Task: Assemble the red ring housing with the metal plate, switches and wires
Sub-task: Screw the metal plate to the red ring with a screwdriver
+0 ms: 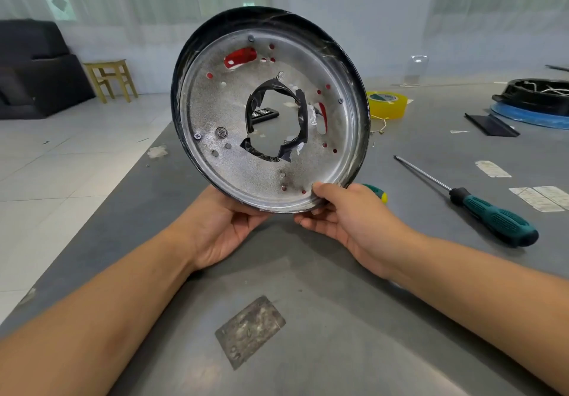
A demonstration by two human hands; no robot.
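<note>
The grey worktop [415, 155] fills most of the view, with pale floor tiles to its left and a dark sofa [34, 66] and a small wooden stool [110, 80] beyond. Held upright above the worktop is the round assembly: a silvery metal plate [234, 164] seated inside a dark outer rim [184, 66], with the red ring housing [241, 57] showing only through the plate's slots and small holes. Black tape [303, 121] lines the ragged central opening. The left hand [228, 229] cups the lower edge from beneath, its grip curled round the rim. The right hand [348, 214] pinches the lower right edge, thumb on the plate face and fingers behind. At the far right lies a second dark housing [535, 94] on a blue disc, nearer a green-handled screwdriver [480, 208], then a yellow tape roll [386, 104], and a second screwdriver's green-and-yellow handle end [380, 194] just behind the right hand.
</note>
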